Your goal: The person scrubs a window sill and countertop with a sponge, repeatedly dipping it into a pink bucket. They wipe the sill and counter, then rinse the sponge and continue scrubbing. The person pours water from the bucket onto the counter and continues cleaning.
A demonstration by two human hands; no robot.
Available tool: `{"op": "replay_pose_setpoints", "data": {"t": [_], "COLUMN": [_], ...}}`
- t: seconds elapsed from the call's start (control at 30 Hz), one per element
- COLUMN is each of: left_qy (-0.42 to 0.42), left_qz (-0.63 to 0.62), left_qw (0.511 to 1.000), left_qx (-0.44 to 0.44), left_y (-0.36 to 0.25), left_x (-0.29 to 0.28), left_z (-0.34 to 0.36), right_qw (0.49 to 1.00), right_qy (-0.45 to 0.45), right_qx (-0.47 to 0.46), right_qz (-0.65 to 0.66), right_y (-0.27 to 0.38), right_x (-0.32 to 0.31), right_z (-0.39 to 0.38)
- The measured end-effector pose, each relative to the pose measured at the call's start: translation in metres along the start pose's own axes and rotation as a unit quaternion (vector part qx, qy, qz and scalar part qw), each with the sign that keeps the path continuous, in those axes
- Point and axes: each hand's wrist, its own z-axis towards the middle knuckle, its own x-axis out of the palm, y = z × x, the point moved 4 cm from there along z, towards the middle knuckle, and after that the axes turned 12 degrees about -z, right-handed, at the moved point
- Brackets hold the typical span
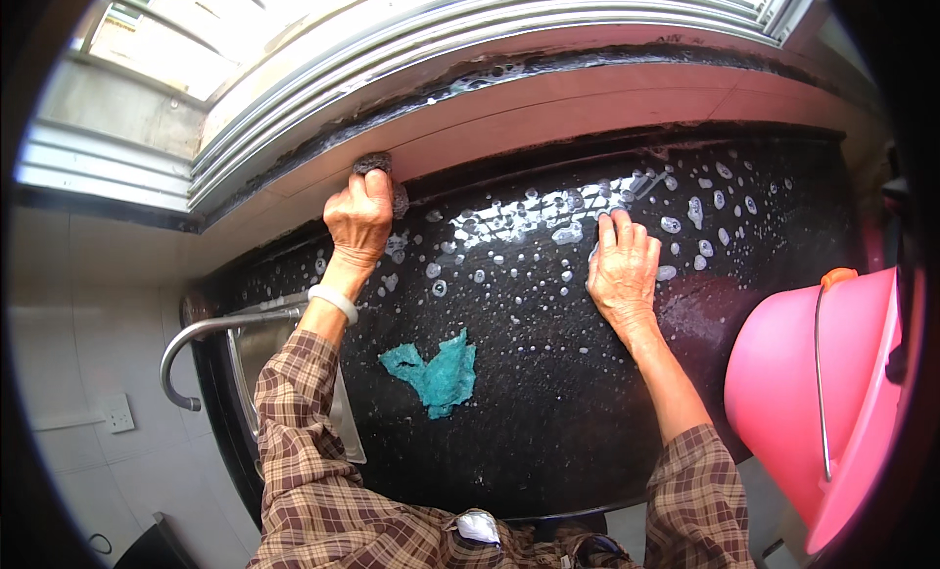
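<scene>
While the left hand closes its fingers on a dark scouring pad and presses it against the pink tiled ledge along the back edge of the black countertop, the right hand lies open and flat, palm down, on the wet, foam-spotted stone near that same back edge, holding nothing; a crumpled teal cloth rests mid-counter between the two forearms. A curved metal tap arches over the sink at the counter's left end; a pink bucket stands off its right end.
</scene>
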Motion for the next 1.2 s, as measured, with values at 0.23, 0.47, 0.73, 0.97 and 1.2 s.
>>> {"op": "replay_pose_setpoints", "data": {"t": [0.23, 0.47, 0.73, 0.97, 1.2], "left_qy": [-0.044, -0.049, 0.056, -0.025, -0.005], "left_qz": [-0.063, -0.114, 0.056, -0.062, -0.085], "left_qw": [0.997, 0.988, 0.994, 0.995, 0.99], "left_qx": [0.015, 0.091, 0.08, 0.068, 0.115], "left_y": [-0.113, -0.161, 0.001, -0.145, -0.147], "left_x": [0.057, 0.068, -0.009, 0.069, 0.049], "left_z": [0.074, 0.115, 0.011, 0.091, 0.117], "right_qw": [1.0, 1.0, 0.999, 1.0, 1.0], "right_qy": [-0.003, -0.019, 0.025, -0.011, -0.012], "right_qx": [0.001, 0.002, 0.017, 0.01, 0.012], "right_qz": [-0.003, 0.008, 0.019, 0.019, 0.013], "right_y": [-0.002, -0.001, -0.003, -0.004, -0.004], "right_x": [-0.001, -0.001, -0.003, -0.001, -0.002], "right_z": [0.0, 0.001, 0.001, -0.001, 0.001]}}
